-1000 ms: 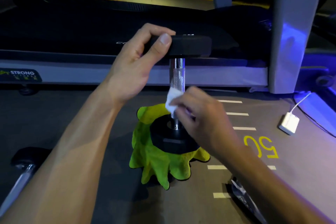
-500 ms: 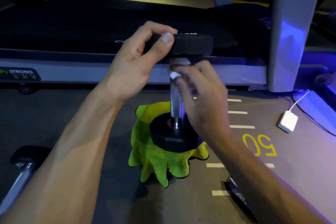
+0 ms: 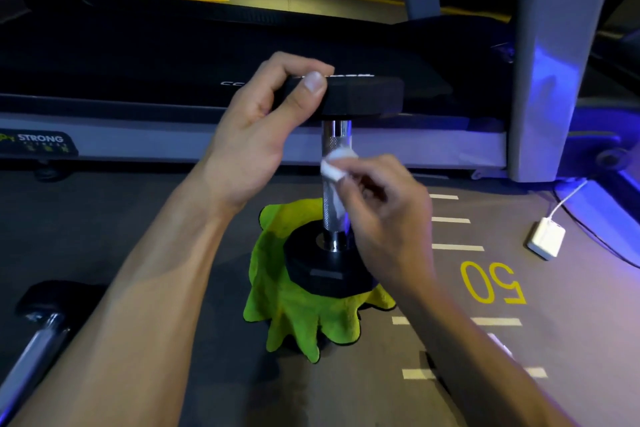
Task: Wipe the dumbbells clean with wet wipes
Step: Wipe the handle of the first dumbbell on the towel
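I see the long black treadmill deck with its grey side rail (image 3: 381, 149) spanning the frame from 9 to 3 o'clock, with a grey upright post (image 3: 547, 62) rising at 2 o'clock. Below it lies the grey gym floor with white dashes and a yellow "50" marking (image 3: 493, 282) at 4 o'clock.

At centre, the black-headed dumbbell with a knurled chrome handle (image 3: 334, 135) stands upright on one head. That lower head rests on the crumpled lime-green microfibre cloth (image 3: 294, 308), at 6 o'clock of the handle.

My left hand (image 3: 263, 114) enters from 7 o'clock and is clamped on the rim of the upper head, thumb in front, fingers over the top. My right hand (image 3: 384, 215) enters from 5 o'clock, fingers pinched together on the small folded white wet wipe (image 3: 334, 165), which presses against the handle at mid height.

A second dumbbell with a black head and chrome bar (image 3: 38, 326) lies on the floor at 8 o'clock, well apart. A small white rectangular power adapter with cable (image 3: 545, 241) sits at 3 o'clock.
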A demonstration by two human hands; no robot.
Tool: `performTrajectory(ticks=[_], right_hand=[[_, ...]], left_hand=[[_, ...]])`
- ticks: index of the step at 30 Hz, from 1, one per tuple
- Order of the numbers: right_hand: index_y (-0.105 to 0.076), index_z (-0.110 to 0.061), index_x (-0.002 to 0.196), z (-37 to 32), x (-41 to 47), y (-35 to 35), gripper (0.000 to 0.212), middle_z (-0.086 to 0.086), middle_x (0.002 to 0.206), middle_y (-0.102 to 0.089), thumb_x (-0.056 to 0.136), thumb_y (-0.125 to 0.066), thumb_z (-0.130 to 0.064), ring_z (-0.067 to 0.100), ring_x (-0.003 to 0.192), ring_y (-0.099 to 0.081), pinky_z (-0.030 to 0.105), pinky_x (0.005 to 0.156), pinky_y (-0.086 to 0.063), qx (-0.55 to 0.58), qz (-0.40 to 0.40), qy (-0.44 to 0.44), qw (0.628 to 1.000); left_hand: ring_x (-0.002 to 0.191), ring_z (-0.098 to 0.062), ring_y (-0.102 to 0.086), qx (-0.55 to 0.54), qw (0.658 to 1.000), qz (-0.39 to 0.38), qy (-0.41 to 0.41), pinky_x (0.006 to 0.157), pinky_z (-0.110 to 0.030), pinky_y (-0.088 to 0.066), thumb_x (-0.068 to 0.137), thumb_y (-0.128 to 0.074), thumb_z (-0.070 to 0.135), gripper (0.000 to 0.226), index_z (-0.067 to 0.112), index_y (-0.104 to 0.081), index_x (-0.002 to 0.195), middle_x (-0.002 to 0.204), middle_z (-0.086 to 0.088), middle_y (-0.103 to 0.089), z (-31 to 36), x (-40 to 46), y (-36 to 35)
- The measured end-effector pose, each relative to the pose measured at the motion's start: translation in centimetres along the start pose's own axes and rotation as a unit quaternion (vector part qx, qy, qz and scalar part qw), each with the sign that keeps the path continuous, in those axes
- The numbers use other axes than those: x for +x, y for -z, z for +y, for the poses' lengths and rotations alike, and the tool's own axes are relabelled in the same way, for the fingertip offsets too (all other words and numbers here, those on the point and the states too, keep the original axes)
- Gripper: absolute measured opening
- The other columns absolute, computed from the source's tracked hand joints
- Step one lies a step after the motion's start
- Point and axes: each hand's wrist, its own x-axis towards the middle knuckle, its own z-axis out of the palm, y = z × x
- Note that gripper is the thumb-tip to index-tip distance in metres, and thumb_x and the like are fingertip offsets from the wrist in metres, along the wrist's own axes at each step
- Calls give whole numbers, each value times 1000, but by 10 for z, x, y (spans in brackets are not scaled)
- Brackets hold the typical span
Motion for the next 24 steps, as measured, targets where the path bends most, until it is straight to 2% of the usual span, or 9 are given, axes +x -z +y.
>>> performTrajectory(ticks=[4, 8, 10, 12, 14, 16, 19, 22, 24], right_hand=[[-75, -13, 100, -7, 29, -11, 5, 14, 98, -71, 97, -70, -13, 11, 83, -67, 30, 74, -55, 154, 64, -86, 982], [-72, -21, 102, -5, -5, -5, 18, -1, 97, -67, 95, -71, -5, 5, 83, -63, 16, 77, -47, 20, -7, -18, 1000], [-73, -20, 101, -2, -10, 4, 19, -6, 94, -63, 93, -72, -3, 0, 82, -59, 9, 75, -41, -26, -46, -1, 999], [-72, -15, 99, -2, 5, 7, 11, -6, 95, -59, 93, -72, -5, -3, 84, -56, 9, 75, -41, -56, -38, 36, 997], [-71, -8, 98, -4, 22, 7, 5, -1, 98, -59, 94, -71, -5, 3, 85, -59, 16, 73, -46, -42, 8, 42, 998], [-72, -9, 99, -5, 23, 6, 9, -2, 102, -59, 93, -70, -1, -1, 89, -58, 12, 76, -44, -48, 9, 57, 997], [-76, -14, 99, 9, -3, 18, 20, -9, 103, -63, 90, -71, 3, -7, 97, -59, 10, 83, -43, -75, -113, 67, 988], [-81, -21, 100, 11, -14, 39, 23, -11, 101, -70, 90, -70, -3, -1, 94, -64, 9, 81, -44, -88, -258, 20, 962], [-81, -25, 95, 3, -7, 41, 22, -13, 100, -72, 89, -69, -7, 3, 93, -66, 9, 82, -43, -138, -307, 22, 942]], left_hand=[[114, -6, -59, 0, 1000, 2, 0, 100, -19, -44, 104, -53, 31, 18, 26, -65, 116, 127, -16, -64, 3, -2, 0], [101, 2, -60, 8, 1000, 12, 13, 90, -16, -46, 97, -64, 43, 19, 30, -64, 112, 109, 12, -67, 5, -4, 2], [94, 0, -62, 32, 999, 25, 19, 85, -21, -49, 85, -73, 58, 37, 34, -63, 110, 102, 18, -68, 6, -6, 1], [91, 2, -62, 65, 997, 42, 16, 81, -19, -48, 78, -77, 64, 47, 33, -62, 110, 98, 23, -67, 7, -8, -1], [87, 5, -60, 83, 996, 42, 9, 77, -15, -46, 82, -80, 59, 46, 28, -62, 110, 93, 22, -65, 9, -7, -5], [85, 3, -60, 90, 995, 43, 6, 76, -20, -48, 84, -80, 56, 45, 23, -63, 109, 94, 19, -65, 11, -5, -5], [86, -4, -63, 96, 994, 44, 4, 80, -39, -55, 82, -79, 56, 48, 18, -66, 108, 95, 13, -70, 10, -1, 1], [84, -5, -62, 97, 994, 43, -4, 79, -36, -52, 81, -80, 54, 50, 13, -68, 107, 95, 9, -72, 10, 0, 2], [84, -5, -62, 92, 995, 44, -8, 79, -35, -53, 81, -82, 51, 51, 10, -68, 108, 96, 3, -74, 11, -2, 0]])
